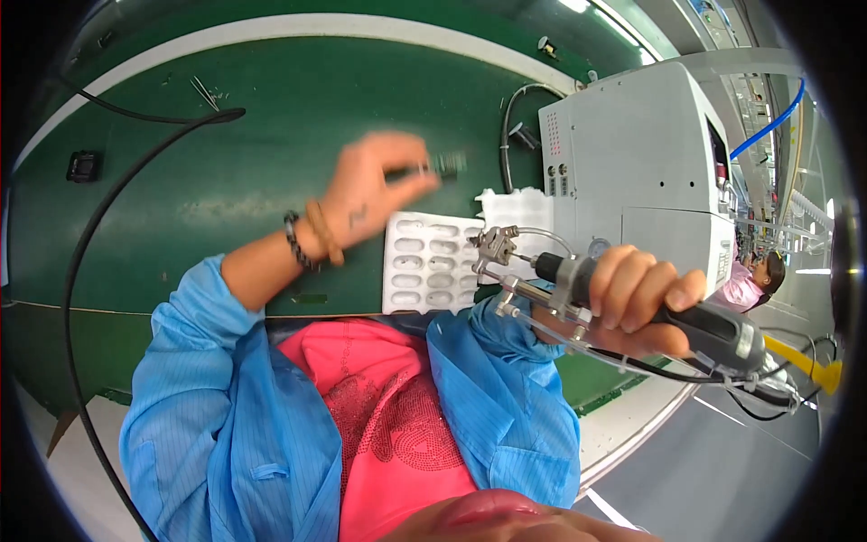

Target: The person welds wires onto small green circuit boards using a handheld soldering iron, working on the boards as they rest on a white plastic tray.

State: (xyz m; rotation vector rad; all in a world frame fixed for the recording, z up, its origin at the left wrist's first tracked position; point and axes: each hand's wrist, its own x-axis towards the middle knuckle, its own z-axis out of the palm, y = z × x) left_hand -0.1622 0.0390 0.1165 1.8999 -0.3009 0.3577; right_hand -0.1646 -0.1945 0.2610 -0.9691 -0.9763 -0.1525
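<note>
My left hand (379,176), smeared by motion, is over the green bench with thumb and fingers pinched. A small green part (449,163), which looks like a circuit board, is at its fingertips; blur hides its details. My right hand (641,298) is closed around the dark grip of an electric screwdriver (713,332), which carries a metal nozzle head and thin tubes. The screwdriver tilts with its tip to the left, above the right side of a white plastic tray (392,287). That tray has rows of oval pockets; I cannot make out what the pockets hold.
A large grey machine (614,135) stands on the right, beside a crumpled white sheet (519,210). Tweezers (206,94) and a small black square part (84,166) lie at the far left. A thick black cable (99,212) loops across the left side. A co-worker (748,282) is at far right.
</note>
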